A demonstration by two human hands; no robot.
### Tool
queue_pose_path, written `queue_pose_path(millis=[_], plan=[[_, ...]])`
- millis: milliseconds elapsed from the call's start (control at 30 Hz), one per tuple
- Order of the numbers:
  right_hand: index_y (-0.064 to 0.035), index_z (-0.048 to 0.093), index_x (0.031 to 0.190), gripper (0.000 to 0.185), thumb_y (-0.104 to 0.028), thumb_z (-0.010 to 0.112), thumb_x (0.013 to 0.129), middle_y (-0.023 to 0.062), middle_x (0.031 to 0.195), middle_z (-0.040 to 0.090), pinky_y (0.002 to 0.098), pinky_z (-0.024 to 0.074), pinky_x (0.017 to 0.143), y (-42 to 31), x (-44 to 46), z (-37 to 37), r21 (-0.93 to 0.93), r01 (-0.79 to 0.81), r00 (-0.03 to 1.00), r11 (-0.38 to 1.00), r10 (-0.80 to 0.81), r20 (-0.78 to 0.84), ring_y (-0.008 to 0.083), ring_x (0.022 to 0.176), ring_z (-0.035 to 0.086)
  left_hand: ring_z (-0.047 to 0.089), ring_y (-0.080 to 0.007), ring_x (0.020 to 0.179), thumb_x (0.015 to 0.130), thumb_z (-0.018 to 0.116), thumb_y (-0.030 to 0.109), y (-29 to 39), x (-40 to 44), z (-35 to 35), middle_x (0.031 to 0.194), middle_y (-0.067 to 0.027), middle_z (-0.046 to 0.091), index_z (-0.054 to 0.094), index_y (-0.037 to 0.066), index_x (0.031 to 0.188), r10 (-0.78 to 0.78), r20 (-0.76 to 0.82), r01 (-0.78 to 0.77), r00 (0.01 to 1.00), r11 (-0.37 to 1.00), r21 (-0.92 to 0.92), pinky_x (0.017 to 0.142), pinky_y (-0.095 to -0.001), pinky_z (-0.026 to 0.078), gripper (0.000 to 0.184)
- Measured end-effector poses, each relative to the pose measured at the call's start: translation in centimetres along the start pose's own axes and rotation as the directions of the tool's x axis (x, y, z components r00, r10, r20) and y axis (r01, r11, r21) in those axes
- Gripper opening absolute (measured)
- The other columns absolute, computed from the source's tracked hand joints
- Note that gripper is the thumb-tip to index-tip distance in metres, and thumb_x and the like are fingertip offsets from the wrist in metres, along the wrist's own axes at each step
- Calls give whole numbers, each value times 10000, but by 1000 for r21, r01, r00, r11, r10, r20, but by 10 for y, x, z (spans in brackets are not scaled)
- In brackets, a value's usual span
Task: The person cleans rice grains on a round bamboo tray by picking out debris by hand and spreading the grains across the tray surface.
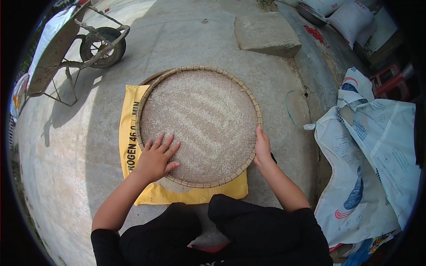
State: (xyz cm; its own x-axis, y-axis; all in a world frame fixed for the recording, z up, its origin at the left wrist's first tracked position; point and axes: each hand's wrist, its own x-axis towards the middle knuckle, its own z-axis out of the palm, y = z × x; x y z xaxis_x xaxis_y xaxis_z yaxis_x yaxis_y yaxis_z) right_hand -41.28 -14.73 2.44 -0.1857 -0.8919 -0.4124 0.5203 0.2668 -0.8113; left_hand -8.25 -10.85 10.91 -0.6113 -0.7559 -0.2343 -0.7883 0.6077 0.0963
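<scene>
A round woven bamboo winnowing tray (pixel 195 184) is in front of me, with small pale grains (pixel 208 106) that look like rice spread thinly in streaks over it. My left hand (pixel 156 158) rests palm down at the tray's near left, fingers spread and touching the grains. At the right edge, my right hand (pixel 262 147) is closed around the rim, its thumb on top and its other fingers mostly hidden underneath. Part of a second round rim (pixel 153 77) shows behind the tray at the upper left. A yellow sack (pixel 191 196) with black lettering lies underneath on the concrete.
A wheelbarrow (pixel 104 48) stands at the upper left. To my right lie white printed sacks (pixel 355 164), with a red plastic stool (pixel 390 82) behind them. A concrete block (pixel 266 35), filled sacks (pixel 350 20) and a red heap (pixel 315 34) are at the upper right.
</scene>
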Motion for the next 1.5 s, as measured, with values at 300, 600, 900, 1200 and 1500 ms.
queue_pose_path(millis=[300, 600, 900, 1200, 1500], plan=[[85, 436, 1152, 491, -355, 391, 940, 159, 1119, 529, 331, 432, 868, 2, 3, -4, -44, -7, 1000, 999, 7, 11, 225, 991, 536, 253, -356, 1295, 881, 386, 485, 38, -4, -16, 1386, -198, 289, 416, 85, 1289, 95, 211, 1, 973, 911, -412, 1031, -501, 222, 572], [79, 468, 1115, 479, -360, 417, 931, 147, 1085, 547, 314, 438, 846, -2, -8, -3, -51, -33, 998, 998, 36, 55, 203, 957, 547, 397, -305, 1210, 870, 517, 290, -97, -22, 16, 1335, -165, 381, 416, 51, 1264, -831, 128, 190, 541, -27, -981, 992, -407, 326, 471], [76, 500, 1088, 432, -319, 431, 927, 156, 1033, 577, 318, 450, 821, -10, 30, -26, -290, -45, 995, 956, 68, 70, 213, 918, 573, 562, -239, 992, 858, 534, 134, -55, -3, 70, 1130, -149, 547, 435, -31, 1189, -490, 425, 7, 761, -649, -761, 890, -377, 454, 383], [35, 556, 909, 281, -238, 491, 885, 72, 817, 611, 273, 464, 615, 10, 17, -5, -701, -51, 956, 711, 238, 172, 153, 703, 578, 575, -258, 968, 853, 530, 169, -71, -61, 111, 1105, -170, 555, 435, -49, 1185, -592, 419, -39, 689, -608, -793, 851, -395, 476, 408], [36, 520, 832, 278, -238, 543, 871, 76, 695, 571, 279, 459, 559, 12, -13, 23, -877, 76, 886, 475, 370, 278, 139, 605, 560, 601, -263, 913, 849, 493, 127, -114, -70, 107, 1039, -170, 586, 476, -47, 1111, -537, 406, -71, 740, -662, -746, 815, -398, 498, 315]])
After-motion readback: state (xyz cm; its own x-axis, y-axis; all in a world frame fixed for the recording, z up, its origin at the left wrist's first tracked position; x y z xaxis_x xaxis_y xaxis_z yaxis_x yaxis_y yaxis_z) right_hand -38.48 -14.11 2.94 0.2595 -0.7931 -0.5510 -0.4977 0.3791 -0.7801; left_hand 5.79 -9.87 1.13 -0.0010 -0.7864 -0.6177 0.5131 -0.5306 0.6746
